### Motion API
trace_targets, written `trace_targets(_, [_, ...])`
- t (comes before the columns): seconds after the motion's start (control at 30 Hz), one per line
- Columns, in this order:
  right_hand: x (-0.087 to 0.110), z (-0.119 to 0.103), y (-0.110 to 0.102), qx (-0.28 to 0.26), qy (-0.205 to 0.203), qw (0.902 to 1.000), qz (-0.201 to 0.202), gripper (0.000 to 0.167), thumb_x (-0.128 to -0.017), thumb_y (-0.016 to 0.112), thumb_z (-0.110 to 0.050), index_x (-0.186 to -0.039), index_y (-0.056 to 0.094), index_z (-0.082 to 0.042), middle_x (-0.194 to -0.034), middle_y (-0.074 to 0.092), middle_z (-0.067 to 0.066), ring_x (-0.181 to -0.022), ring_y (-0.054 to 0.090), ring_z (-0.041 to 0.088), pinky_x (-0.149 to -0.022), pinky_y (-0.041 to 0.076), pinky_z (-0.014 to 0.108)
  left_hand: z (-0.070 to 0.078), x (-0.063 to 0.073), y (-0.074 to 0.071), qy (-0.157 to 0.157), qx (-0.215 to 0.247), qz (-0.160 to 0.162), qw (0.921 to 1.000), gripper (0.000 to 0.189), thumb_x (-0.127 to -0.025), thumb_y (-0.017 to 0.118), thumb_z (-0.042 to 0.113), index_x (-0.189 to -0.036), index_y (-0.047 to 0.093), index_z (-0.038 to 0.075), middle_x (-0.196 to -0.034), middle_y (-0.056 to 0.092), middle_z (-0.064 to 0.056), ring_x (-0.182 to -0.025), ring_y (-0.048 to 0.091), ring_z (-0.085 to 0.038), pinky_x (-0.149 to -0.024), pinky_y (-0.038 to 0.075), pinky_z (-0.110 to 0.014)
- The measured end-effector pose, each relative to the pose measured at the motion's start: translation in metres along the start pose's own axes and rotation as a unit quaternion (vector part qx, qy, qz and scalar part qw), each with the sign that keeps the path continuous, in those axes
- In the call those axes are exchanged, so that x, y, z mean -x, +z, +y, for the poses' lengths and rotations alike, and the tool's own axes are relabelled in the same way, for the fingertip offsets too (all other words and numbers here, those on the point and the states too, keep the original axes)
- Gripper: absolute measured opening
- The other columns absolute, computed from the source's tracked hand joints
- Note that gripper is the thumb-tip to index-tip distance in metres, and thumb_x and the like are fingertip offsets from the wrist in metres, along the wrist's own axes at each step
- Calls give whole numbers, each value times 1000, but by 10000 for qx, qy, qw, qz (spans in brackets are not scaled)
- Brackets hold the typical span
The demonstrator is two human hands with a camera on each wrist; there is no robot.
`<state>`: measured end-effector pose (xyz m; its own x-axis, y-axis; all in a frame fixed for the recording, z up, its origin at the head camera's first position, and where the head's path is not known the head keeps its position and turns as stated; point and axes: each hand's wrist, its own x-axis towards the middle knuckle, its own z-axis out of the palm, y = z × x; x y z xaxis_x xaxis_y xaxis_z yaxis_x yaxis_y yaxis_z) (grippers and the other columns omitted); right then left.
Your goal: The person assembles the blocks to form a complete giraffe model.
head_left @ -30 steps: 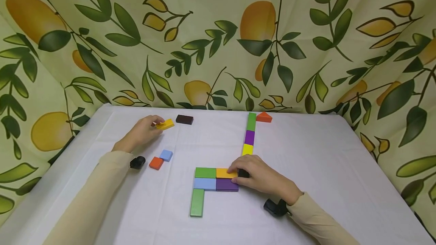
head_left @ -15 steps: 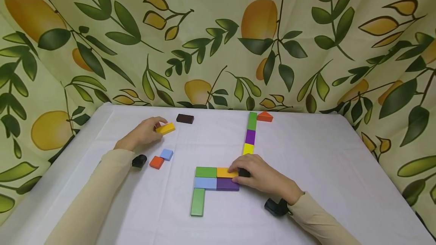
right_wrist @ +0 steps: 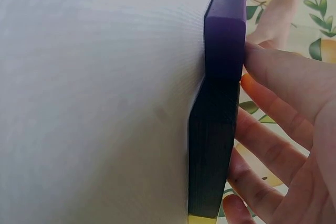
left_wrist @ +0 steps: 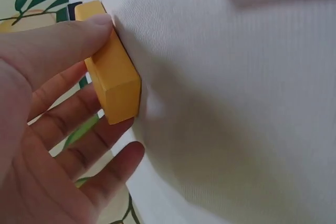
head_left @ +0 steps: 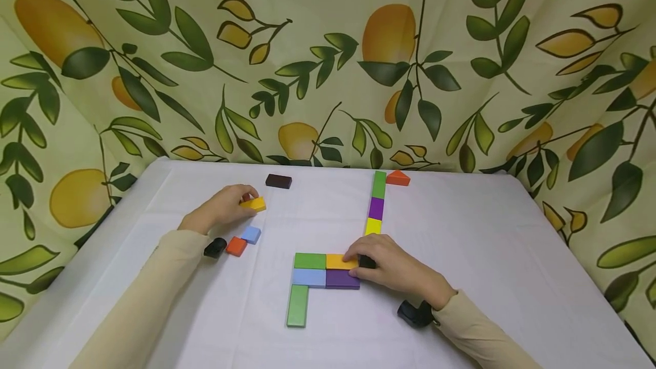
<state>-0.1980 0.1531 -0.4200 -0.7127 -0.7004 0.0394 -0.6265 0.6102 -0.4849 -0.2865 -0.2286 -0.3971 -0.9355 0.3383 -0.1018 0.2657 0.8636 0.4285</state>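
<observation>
Between thumb and fingers my left hand (head_left: 217,208) pinches an orange-yellow wooden block (left_wrist: 118,77). In the left wrist view the thumb presses one face, and the other fingers spread behind it. My right hand (head_left: 397,266) rests over a laid pattern of flat blocks, fingertips at an orange block (head_left: 339,261) and thumb at a purple block (head_left: 342,279). Under that hand lies a black block (right_wrist: 210,150), partly hidden in the head view. Left of these are a green block (head_left: 310,261) and a light-blue block (head_left: 309,278), with another green block (head_left: 297,306) below.
Beyond the right hand runs a row of yellow (head_left: 373,226), purple (head_left: 376,208) and green (head_left: 379,184) blocks, beside an orange-red triangle (head_left: 398,178). A dark brown block (head_left: 278,181) lies farther back. Red (head_left: 237,246) and blue (head_left: 251,235) squares sit near the left hand.
My left hand has brought the orange-yellow block nearer to me and slightly right, away from the dark brown block. The right hand has stayed in place on the pattern.
</observation>
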Motion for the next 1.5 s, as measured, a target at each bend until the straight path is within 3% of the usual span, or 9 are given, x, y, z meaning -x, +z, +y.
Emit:
trace_targets(0.17, [0,-1,0,-13,12,10000,-5,21,-92,71,-29,-113,71,-24,-116,68,-12,-115,59,12,-103,41,46,9,4,0,93,9,116,9999,34,-87,73,13,-116,64,0,-101,64,-15,-89,56,-27,-85,48,-43])
trace_targets(0.37, [1,-1,0,-10,8,10000,7,21,-92,71,-30,-112,71,-24,-115,68,-13,-115,59,12,-103,41,47,27,10,2,89,145,8,9999,33,-88,71,16,-117,62,3,-109,66,-14,-90,58,-25,-85,50,-41])
trace_targets(0.63, [1,-1,-1,3,60,9999,-82,32,-94,69,-30,-124,68,-22,-124,67,-10,-121,58,14,-105,40,48,52,22,6,454,175,151,9987,34,-88,75,17,-117,64,4,-109,68,-13,-87,58,-22,-82,50,-38])
trace_targets(0.93, [2,-1,0,91,9,9998,-202,46,-87,72,-49,-125,68,-24,-126,65,-11,-124,55,14,-107,38,47,79,38,14,556,187,163,9981,36,-88,76,19,-121,63,10,-106,67,-7,-83,56,-18,-76,48,-32])
trace_targets(1.17, [2,-2,0,114,47,9997,-205,45,-87,73,-49,-125,68,-25,-125,66,-12,-124,55,13,-107,38,47,95,49,23,723,185,181,9970,38,-87,76,20,-122,63,12,-98,67,-4,-83,57,-16,-76,49,-31])
trace_targets(1.3, [2,-2,1,165,24,9997,-205,40,-89,72,-44,-125,69,-25,-125,66,-11,-124,56,14,-107,39,47,104,58,28,890,143,173,9958,40,-88,76,22,-124,64,11,-95,67,-1,-85,57,-14,-75,49,-30])
trace_targets(1.5, [2,-1,0,145,-13,9997,-194,39,-90,71,-42,-125,69,-24,-125,66,-11,-124,56,14,-107,38,47,115,68,34,1429,39,357,9891,36,-87,76,23,-119,66,13,-99,68,3,-87,59,-12,-72,49,-24])
